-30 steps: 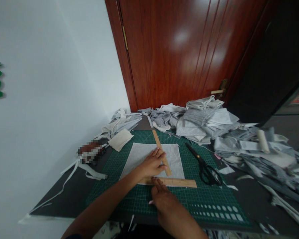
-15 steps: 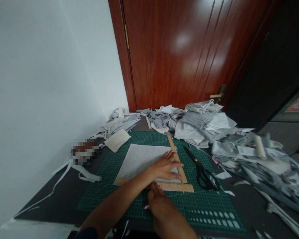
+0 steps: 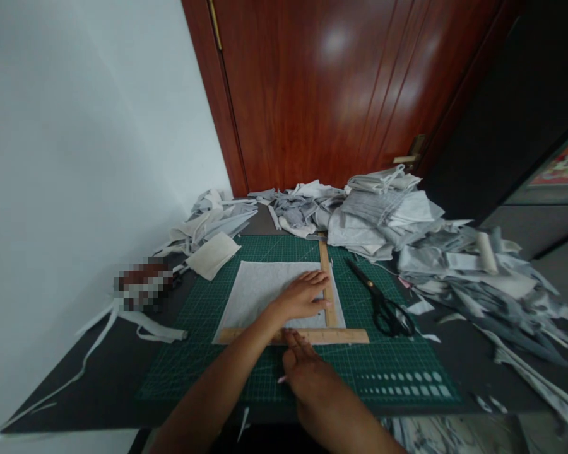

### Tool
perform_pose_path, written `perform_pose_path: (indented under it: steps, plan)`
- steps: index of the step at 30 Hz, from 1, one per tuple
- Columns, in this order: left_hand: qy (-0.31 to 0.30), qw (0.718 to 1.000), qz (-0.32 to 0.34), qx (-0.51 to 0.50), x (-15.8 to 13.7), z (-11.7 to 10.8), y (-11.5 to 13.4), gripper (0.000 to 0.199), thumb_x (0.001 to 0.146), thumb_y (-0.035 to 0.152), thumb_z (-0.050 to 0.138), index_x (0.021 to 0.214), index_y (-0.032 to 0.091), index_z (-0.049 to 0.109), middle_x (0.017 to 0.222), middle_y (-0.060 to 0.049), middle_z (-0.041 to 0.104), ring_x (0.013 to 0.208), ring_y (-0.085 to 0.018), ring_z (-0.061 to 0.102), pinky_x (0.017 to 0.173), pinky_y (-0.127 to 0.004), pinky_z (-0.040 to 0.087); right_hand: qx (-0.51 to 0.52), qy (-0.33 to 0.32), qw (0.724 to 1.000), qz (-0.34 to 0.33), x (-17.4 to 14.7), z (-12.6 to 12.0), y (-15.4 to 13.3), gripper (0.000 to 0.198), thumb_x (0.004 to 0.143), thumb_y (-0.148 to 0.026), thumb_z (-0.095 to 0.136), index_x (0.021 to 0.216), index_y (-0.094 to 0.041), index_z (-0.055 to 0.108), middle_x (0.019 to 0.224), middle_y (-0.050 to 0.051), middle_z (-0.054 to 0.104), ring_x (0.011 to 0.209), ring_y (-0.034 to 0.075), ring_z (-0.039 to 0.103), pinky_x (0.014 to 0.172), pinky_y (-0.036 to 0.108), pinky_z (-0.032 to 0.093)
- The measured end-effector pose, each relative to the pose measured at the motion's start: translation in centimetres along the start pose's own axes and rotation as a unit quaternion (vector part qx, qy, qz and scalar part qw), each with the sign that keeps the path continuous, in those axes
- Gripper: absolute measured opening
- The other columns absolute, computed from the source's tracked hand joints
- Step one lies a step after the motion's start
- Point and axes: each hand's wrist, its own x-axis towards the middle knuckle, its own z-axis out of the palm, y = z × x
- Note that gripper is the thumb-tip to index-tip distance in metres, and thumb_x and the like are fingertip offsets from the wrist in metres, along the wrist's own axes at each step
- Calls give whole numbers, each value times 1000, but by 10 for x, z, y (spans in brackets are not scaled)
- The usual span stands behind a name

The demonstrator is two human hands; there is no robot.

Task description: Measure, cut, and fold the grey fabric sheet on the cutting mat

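A light grey-white piece of cloth [image 3: 255,293] lies flat on the green cutting mat [image 3: 194,353]. One wooden ruler [image 3: 345,336] runs along the cloth's near edge. A second wooden ruler [image 3: 325,255] stands roughly square to it over the cloth's right part. My left hand [image 3: 305,295] lies flat with fingers stretched, its fingertips on the second ruler. Crossed below the left forearm, my right hand [image 3: 303,362] presses its fingertips on the near ruler. Its other fingers are curled, and a thin pinkish tip [image 3: 282,379] sticks out beside them; the rest is hidden.
Black-handled scissors [image 3: 381,302] lie right of the rulers. Piled fabric pieces [image 3: 383,214] line the back, with more scraps [image 3: 483,277] at right. A folded cream cloth [image 3: 213,255] overlaps the mat's left corner. A wooden door [image 3: 312,94] stands behind.
My left hand has slid the second ruler leftward, inward from the cloth's right edge. My right hand stays at the near ruler. The view has tilted down a little.
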Motion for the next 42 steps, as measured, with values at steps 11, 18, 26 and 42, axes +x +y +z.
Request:
perform_pose_path:
  steps: [11, 18, 26, 42]
  plan:
    - [-13, 1000, -1, 20, -2, -2, 7, 59, 102, 45, 58, 154, 19, 47, 164, -10, 42, 158, -30, 24, 129, -46, 23, 33, -6, 999, 15, -7, -14, -8, 66, 75, 9, 49, 141, 3, 57, 166, 28, 31, 157, 33, 24, 128, 47, 26]
    - [39, 976, -193, 92, -27, -15, -11, 85, 98, 73, 44, 162, 18, 33, 171, -21, 21, 158, -48, 6, 122, -71, 13, 36, -28, 999, 20, -3, -3, -2, 72, 74, 8, 51, 146, 6, 53, 166, 28, 28, 157, 34, 21, 129, 49, 26]
    - [7, 962, -257, 91, -37, -10, -23, 99, 89, 86, 43, 162, 20, 33, 170, -21, 25, 156, -53, 12, 121, -75, 9, 45, -8, 999, 17, -1, 3, 0, 67, 78, 7, 49, 145, 2, 55, 165, 27, 31, 156, 36, 24, 126, 52, 30]
    - [-19, 999, -16, 24, -13, 9, 15, 75, 104, 55, 49, 164, 17, 25, 170, -15, 29, 160, -29, 19, 130, -45, 20, 33, -8, 999, 9, -4, -11, -6, 64, 77, 6, 51, 141, 9, 56, 165, 31, 33, 156, 37, 28, 129, 46, 26]
